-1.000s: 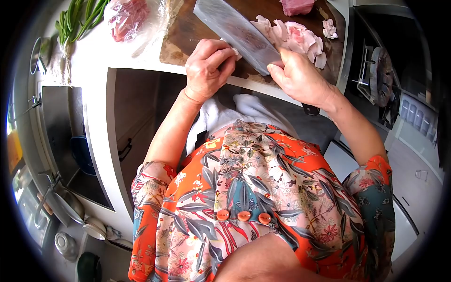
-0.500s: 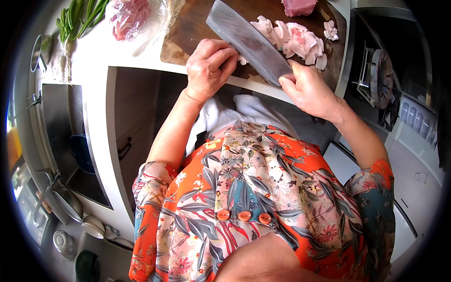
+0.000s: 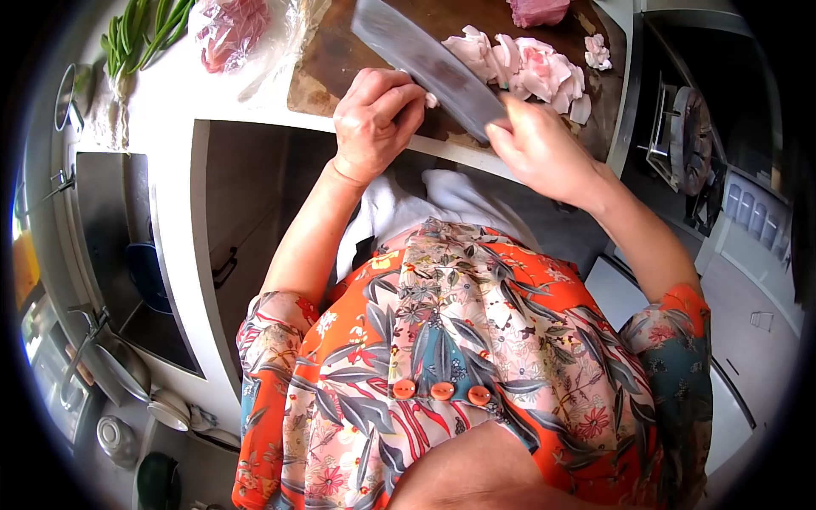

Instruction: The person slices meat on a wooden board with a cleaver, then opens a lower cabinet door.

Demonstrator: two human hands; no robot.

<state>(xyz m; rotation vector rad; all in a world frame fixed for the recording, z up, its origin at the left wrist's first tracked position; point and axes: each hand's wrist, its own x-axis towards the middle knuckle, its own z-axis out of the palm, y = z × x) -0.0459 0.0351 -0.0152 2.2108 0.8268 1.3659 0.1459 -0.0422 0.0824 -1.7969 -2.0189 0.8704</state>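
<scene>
My right hand [image 3: 544,153] is closed round the handle of a broad cleaver [image 3: 425,64], its blade slanting up to the left, slightly blurred. My left hand [image 3: 378,119] is closed, fingers curled, close beside the blade. A small pale piece of meat [image 3: 431,100] shows at its fingertips; most of it is hidden by the hand. Both hands are over the near edge of a dark brown cutting board [image 3: 331,76]. Beyond the cleaver lies a heap of pale pink sliced fatty meat [image 3: 540,72], with a smaller bit [image 3: 597,53] to its right.
A pink chunk of meat [image 3: 538,10] sits at the board's far side. Left of the board are meat in a plastic bag [image 3: 229,34] and green onions [image 3: 136,38]. A sink [image 3: 127,255] is at the left, a stove [image 3: 693,140] at the right.
The cleaver and my right hand have shifted left and slightly up, towards my left hand. My left hand has moved slightly left, and the pale piece at its fingertips shows more clearly.
</scene>
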